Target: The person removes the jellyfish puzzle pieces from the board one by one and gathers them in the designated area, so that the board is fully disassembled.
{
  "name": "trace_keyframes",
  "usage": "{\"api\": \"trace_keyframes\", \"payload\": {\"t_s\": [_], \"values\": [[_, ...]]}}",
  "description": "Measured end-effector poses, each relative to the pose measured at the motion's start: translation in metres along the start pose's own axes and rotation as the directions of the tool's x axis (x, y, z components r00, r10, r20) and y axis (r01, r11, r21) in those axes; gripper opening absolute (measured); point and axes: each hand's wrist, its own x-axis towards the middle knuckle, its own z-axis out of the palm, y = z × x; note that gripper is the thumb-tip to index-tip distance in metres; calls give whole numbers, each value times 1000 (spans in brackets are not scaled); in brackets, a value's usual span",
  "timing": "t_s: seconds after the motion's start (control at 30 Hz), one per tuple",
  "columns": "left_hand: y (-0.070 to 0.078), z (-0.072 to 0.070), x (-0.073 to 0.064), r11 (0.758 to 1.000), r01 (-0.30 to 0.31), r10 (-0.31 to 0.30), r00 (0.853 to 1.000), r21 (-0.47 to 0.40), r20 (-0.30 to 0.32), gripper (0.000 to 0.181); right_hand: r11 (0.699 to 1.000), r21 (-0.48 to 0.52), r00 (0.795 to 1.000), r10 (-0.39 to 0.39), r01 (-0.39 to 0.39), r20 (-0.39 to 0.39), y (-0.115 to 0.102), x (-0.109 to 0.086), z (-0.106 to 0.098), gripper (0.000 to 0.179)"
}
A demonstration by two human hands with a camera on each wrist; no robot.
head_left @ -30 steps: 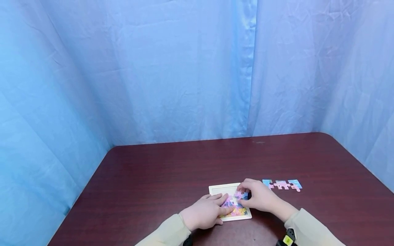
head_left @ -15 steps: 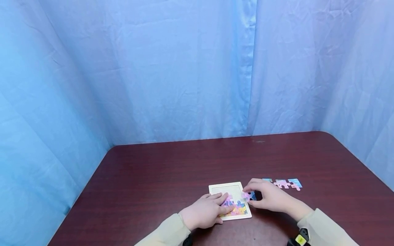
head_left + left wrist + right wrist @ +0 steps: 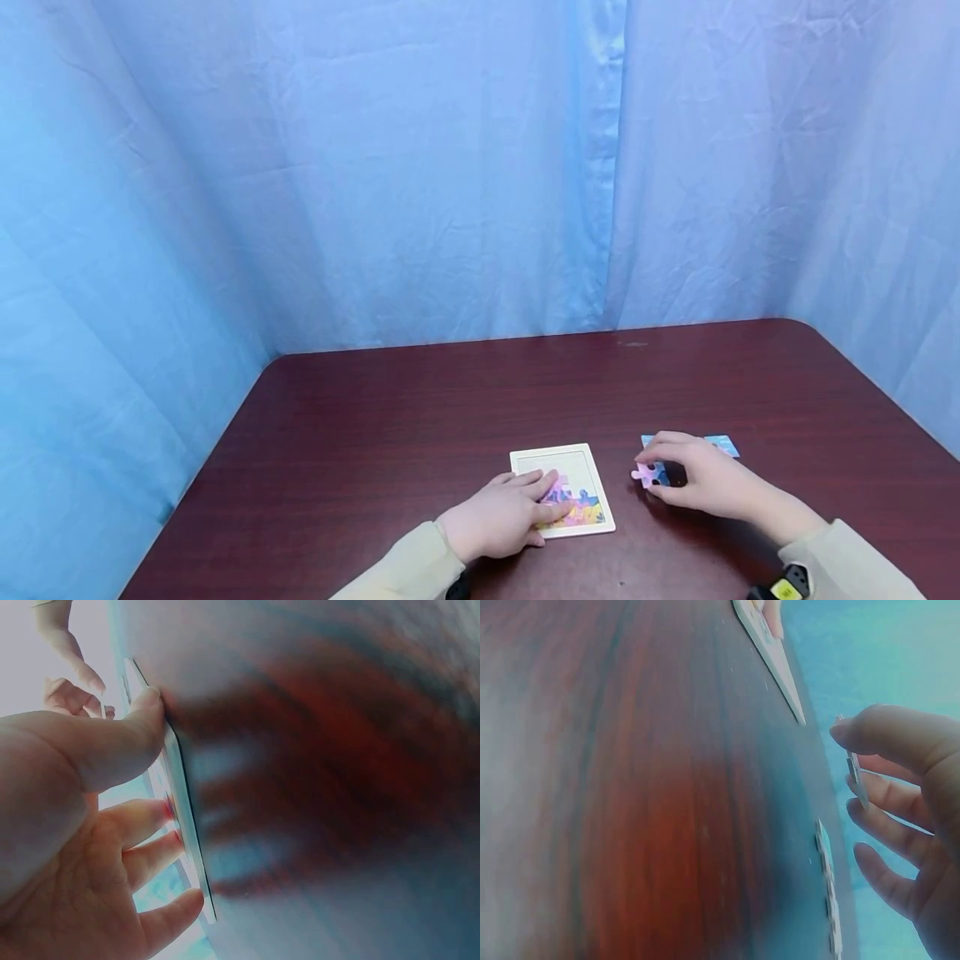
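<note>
In the head view my left hand (image 3: 501, 515) rests on a white-rimmed puzzle tray (image 3: 597, 481), fingers spread flat over its left side. Pink, blue and yellow pieces (image 3: 581, 510) fill the lower part of the tray; some of the picture lies under the fingers. To the tray's right, my right hand (image 3: 708, 477) pinches a pink and blue puzzle piece (image 3: 649, 475) between thumb and fingertips. From the right wrist view, that puzzle piece (image 3: 857, 778) appears edge-on, raised off the table. The left wrist view has the left thumb (image 3: 142, 727) against the tray's edge.
Behind the right hand lie loose puzzle pieces (image 3: 722, 445) in a row, partly hidden by it. The dark red-brown table (image 3: 405, 417) reaches back to blue curtains (image 3: 450, 208) along the back and sides.
My right hand has lifted the pink and blue piece out of the tray and carried it right, towards the loose pieces. The left hand stays in place on the tray.
</note>
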Motion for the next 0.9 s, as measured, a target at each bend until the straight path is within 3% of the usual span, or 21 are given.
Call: {"api": "trace_keyframes", "payload": {"t_s": [0.6,0.9], "values": [[0,-1,-1,1000,-1,1,1000,6,3,55,995,-92,993,-41,31,-115,30,-32,-16,40],[0,-1,-1,1000,5,-5,1000,9,-3,54,997,-77,991,-21,11,-130,41,-47,-25,43]]}}
